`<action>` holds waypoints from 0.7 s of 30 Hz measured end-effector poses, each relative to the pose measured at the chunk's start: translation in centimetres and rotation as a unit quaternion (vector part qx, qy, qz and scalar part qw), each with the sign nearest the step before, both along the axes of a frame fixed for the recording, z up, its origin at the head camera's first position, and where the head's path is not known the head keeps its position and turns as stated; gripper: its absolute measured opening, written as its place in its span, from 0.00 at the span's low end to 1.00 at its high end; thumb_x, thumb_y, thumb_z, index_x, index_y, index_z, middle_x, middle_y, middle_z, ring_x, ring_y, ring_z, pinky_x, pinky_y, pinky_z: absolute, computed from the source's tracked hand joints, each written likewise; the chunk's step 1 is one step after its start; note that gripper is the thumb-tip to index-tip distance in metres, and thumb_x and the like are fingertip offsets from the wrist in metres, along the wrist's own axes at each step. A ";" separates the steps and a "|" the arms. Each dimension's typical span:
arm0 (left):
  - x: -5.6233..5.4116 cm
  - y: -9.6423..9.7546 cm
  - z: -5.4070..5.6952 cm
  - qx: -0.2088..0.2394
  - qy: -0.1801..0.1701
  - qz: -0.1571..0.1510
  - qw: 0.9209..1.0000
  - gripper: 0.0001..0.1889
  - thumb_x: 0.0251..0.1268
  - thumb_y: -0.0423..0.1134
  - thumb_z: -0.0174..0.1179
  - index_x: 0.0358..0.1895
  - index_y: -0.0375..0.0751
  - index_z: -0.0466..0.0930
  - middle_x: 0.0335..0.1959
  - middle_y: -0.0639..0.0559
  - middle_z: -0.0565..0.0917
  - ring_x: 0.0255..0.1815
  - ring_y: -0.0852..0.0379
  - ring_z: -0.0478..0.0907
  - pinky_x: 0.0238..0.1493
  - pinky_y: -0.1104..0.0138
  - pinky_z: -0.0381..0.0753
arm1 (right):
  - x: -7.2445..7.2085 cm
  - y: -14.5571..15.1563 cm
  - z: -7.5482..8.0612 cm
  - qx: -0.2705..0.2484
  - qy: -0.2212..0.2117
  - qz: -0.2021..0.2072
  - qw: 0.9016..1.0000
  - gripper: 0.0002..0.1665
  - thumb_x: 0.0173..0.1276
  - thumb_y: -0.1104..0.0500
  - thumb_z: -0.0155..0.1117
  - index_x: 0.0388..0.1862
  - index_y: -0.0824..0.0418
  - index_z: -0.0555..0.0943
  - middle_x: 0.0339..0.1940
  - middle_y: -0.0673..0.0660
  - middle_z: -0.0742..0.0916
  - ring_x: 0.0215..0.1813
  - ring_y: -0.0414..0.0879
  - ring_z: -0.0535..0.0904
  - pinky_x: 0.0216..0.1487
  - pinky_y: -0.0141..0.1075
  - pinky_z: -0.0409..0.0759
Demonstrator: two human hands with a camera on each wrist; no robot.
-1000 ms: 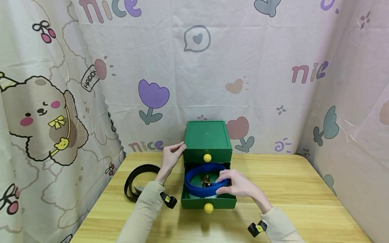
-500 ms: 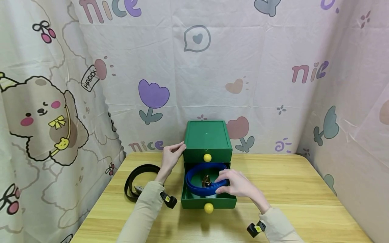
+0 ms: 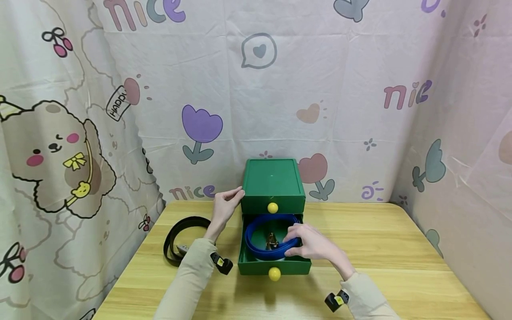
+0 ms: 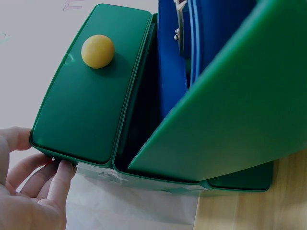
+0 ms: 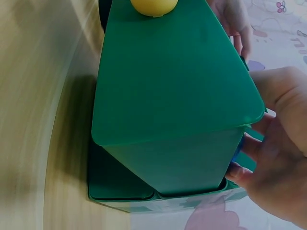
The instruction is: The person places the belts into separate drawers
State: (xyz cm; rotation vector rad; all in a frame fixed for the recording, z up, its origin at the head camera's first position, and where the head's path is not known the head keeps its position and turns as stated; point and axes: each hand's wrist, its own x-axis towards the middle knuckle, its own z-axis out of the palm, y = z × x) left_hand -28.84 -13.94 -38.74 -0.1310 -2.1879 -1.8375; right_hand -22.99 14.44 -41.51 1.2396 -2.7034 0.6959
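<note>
A small green drawer box (image 3: 274, 178) stands on the table, its lower drawer (image 3: 256, 268) pulled out. Inside that drawer lies a coiled blue belt (image 3: 257, 253) with a gold-coloured buckle (image 3: 272, 240). My right hand (image 3: 310, 241) pinches the belt's right side between thumb and fingers. In the right wrist view, the drawer's side wall hides most of the belt from the right hand (image 5: 280, 153). My left hand (image 3: 225, 209) grips the box's upper left edge. Up close, the left hand (image 4: 33, 191) has bent fingers against the box's corner, beside the shut upper drawer (image 4: 86, 100).
A coiled black belt (image 3: 171, 240) with a silver buckle lies on the wooden table (image 3: 360, 240), left of the box and partly behind the left arm. Yellow knobs (image 3: 274, 274) stick out from the drawers. A printed curtain (image 3: 272, 98) hangs close behind the box.
The blue belt has shifted slightly to the right in the drawer, and its coil looks a little tighter. My right hand keeps its pinch with barely any movement. The left hand stays put.
</note>
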 end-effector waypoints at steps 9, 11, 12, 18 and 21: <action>0.1 0.0 0.1 -0.004 0.006 0.003 1.000 0.16 0.68 0.39 0.65 0.56 0.38 0.86 0.58 0.44 0.85 0.57 0.48 0.84 0.46 0.81 0.79 | -0.5 0.0 -0.2 0.010 -0.010 0.025 1.000 0.09 0.63 0.52 0.74 0.39 0.53 0.91 0.34 0.42 0.86 0.45 0.40 0.76 0.51 0.39 0.68; 0.1 0.0 0.1 -0.006 0.007 0.003 1.000 0.16 0.68 0.39 0.65 0.56 0.38 0.86 0.58 0.43 0.85 0.57 0.49 0.84 0.45 0.81 0.79 | -0.7 0.0 -0.3 0.011 -0.017 0.039 0.999 0.08 0.63 0.53 0.74 0.39 0.53 0.91 0.33 0.42 0.85 0.42 0.37 0.73 0.48 0.36 0.63; 0.1 0.0 0.0 -0.006 0.007 0.002 1.000 0.16 0.68 0.39 0.65 0.56 0.37 0.86 0.58 0.43 0.85 0.57 0.49 0.84 0.45 0.81 0.79 | -0.8 0.0 -0.3 0.011 -0.022 0.042 0.999 0.08 0.64 0.53 0.74 0.39 0.53 0.91 0.34 0.42 0.85 0.43 0.36 0.73 0.49 0.36 0.61; 0.1 0.0 0.0 0.000 0.003 -0.001 1.000 0.16 0.69 0.38 0.65 0.56 0.37 0.85 0.58 0.42 0.85 0.55 0.52 0.85 0.45 0.81 0.80 | -1.1 0.1 -0.2 0.005 -0.033 0.059 0.998 0.10 0.62 0.55 0.75 0.41 0.56 0.91 0.42 0.48 0.91 0.55 0.49 0.81 0.53 0.41 0.61; 0.0 0.0 0.0 -0.003 0.003 0.001 1.000 0.16 0.68 0.39 0.65 0.56 0.37 0.86 0.58 0.42 0.85 0.55 0.52 0.85 0.45 0.81 0.79 | -1.3 0.1 -0.1 0.002 -0.044 0.061 0.997 0.10 0.61 0.56 0.76 0.40 0.57 0.91 0.42 0.49 0.92 0.59 0.56 0.81 0.56 0.45 0.61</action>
